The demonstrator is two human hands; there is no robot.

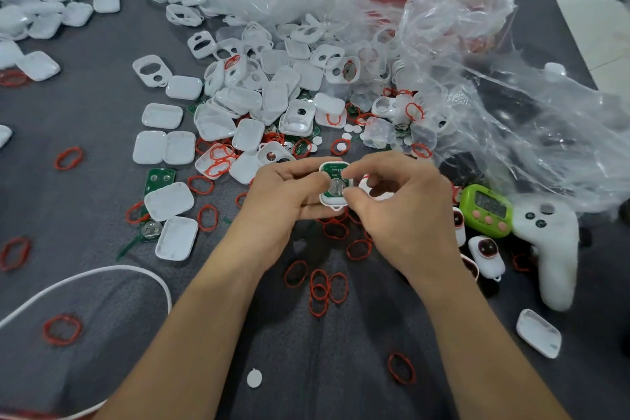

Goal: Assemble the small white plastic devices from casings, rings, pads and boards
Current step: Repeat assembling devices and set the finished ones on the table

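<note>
Half-assembled device, held just above the counter (102, 215) in the centre foreground. A white casing (332, 204), a rounded rectangle of smooth moulded plastic with a small loop at its lower edge, lies open side up so that the green board (332, 169) can be seated in it; a round silvery coin cell (335, 186) sits at the board's middle. The left hand (279, 194) curls round the casing from the side, apparently to steady it, while the right hand (402, 201) pinches the board between thumb and forefinger, probably pressing it home. The hands are close together, meeting at the casing. A second white casing part (375, 189) is tucked under the right hand's fingers, seemingly kept ready as the cover. Thin red rings (320, 286), oval and rubbery-looking, lie scattered on the dark grey, cloth-like counter. Beyond lies a heap of loose casings (259, 95), with small white round pads (351, 129) and crumpled clear plastic bags (477, 78) nearby. Closed devices (485, 254) lie to the right beside a green timer (485, 206).
</note>
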